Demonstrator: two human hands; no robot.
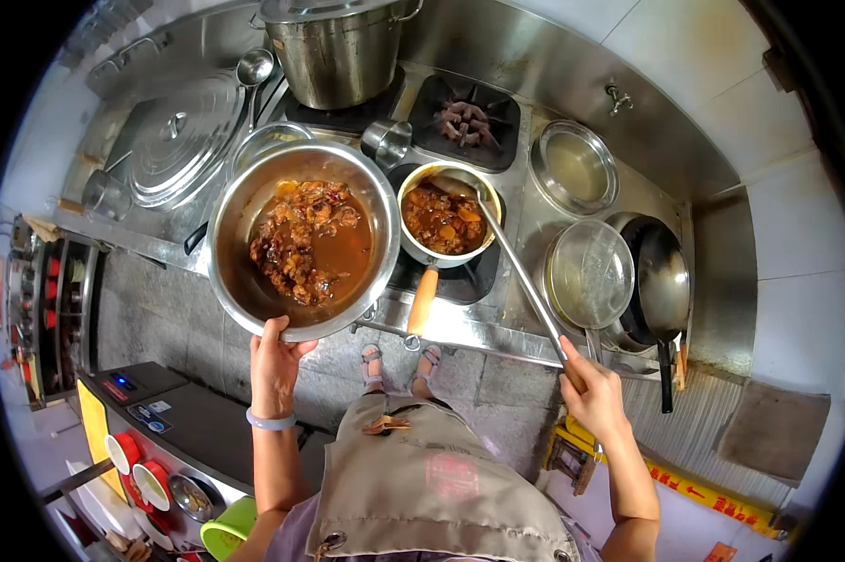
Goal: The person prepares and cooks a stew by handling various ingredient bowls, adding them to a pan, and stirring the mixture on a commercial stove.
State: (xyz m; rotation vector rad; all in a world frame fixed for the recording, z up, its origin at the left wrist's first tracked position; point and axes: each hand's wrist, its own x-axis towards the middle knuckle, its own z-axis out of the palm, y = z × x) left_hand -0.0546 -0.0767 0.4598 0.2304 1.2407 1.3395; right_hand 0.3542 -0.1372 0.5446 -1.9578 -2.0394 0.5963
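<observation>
My left hand [278, 369] grips the near rim of a large stainless steel bowl [224, 281], which holds braised meat pieces in brown sauce [292, 253]. My right hand [594, 393] is closed around the handle of a long metal ladle [524, 277]. The ladle's head rests inside a light-coloured saucepan [433, 258], among similar meat, sauce and orange slices. That saucepan stands on a stove burner [479, 277] just right of the bowl, its wooden handle [422, 302] pointing toward me.
Behind stand a tall steel stockpot [331, 63], a bare burner [468, 123] and a small metal pot [387, 140]. A large lid [183, 140] lies left. On the right are a steel basin [577, 165], a mesh strainer [591, 270] and a black-handled wok [658, 281].
</observation>
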